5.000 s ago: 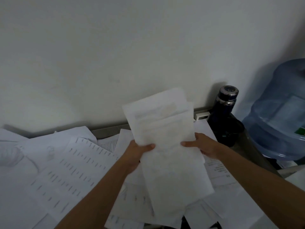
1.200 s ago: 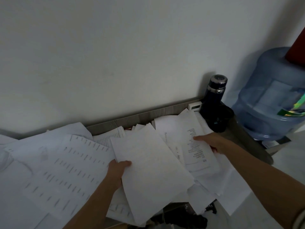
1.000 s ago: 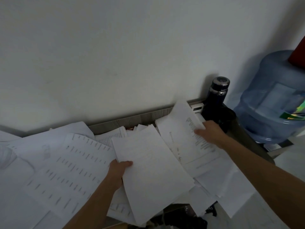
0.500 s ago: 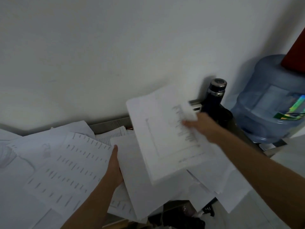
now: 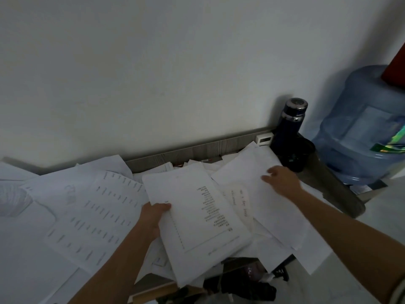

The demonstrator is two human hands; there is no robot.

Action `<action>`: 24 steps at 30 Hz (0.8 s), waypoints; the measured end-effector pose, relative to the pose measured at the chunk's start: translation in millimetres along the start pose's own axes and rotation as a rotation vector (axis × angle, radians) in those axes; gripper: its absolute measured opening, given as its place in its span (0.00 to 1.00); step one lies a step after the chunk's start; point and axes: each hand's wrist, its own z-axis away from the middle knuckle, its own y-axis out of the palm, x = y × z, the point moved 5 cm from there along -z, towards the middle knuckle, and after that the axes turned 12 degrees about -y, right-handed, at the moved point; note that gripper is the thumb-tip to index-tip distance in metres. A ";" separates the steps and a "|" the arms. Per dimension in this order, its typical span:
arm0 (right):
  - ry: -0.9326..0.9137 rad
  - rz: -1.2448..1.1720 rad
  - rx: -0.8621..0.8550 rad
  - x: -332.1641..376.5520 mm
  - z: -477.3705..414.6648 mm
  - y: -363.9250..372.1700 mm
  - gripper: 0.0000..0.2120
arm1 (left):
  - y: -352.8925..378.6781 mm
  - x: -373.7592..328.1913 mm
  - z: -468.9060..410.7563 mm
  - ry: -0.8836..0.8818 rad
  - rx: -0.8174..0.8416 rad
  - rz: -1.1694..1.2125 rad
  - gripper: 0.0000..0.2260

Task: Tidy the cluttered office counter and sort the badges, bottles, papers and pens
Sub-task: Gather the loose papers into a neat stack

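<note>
We see the left hand [image 5: 153,218] gripping the near-left edge of a stack [image 5: 197,216] of white papers, thumb curled over the top sheet, fingers hidden beneath; that sheet carries a column of small print down its right side. The right hand [image 5: 282,181] rests on a blank sheet [image 5: 252,170] to the right, fingers loosely spread upon it, pinching nothing that we can make out; between stack and blank sheet we find a note [image 5: 241,201] with handwriting, partly covered by both. Left of the stack a printed list [image 5: 98,213] lies tilted among more loose papers, which overlap across the surface [image 5: 197,152]; only a grey wood-grain strip of it shows at the far edge, against the wall [image 5: 175,73]. At the far right corner a dark flask [image 5: 291,126] stands upright, a small white box [image 5: 265,140] just left of it; past the surface's right end sits a blue water jug [image 5: 359,137]. Dark clutter [image 5: 241,279], too dim to name, lies at the near edge.
</note>
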 end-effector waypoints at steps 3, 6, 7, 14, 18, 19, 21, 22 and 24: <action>0.170 0.096 0.147 -51.7 0.4 -23.7 0.38 | -1.7 3.2 -1.7 0.027 -0.044 -0.051 0.16; 0.174 0.223 0.230 -71.6 2.8 -25.7 0.48 | 0.9 11.3 -5.4 0.034 -0.068 -0.093 0.15; 0.172 0.213 0.241 -71.7 3.4 -23.3 0.49 | 0.8 11.9 -6.9 0.038 -0.072 -0.102 0.15; 0.165 0.031 0.232 -56.0 3.4 -15.2 0.43 | 1.6 11.1 -10.3 0.043 -0.066 -0.090 0.14; 0.017 0.131 0.146 -28.2 2.4 -15.9 0.32 | 2.1 11.6 -11.1 0.038 -0.048 -0.104 0.13; -0.027 0.140 0.105 -15.8 0.5 -22.0 0.30 | 1.2 11.3 -10.6 0.038 -0.051 -0.108 0.13; -0.133 0.104 -0.007 12.2 -4.4 -44.0 0.25 | 0.4 11.7 -12.2 0.031 -0.052 -0.109 0.14; -0.206 0.076 -0.082 30.3 -6.1 -59.8 0.21 | -0.1 11.5 -13.3 0.026 -0.049 -0.109 0.14; -0.325 0.024 -0.228 67.7 -5.0 -92.5 0.15 | 0.2 11.0 -12.2 0.019 -0.053 -0.112 0.13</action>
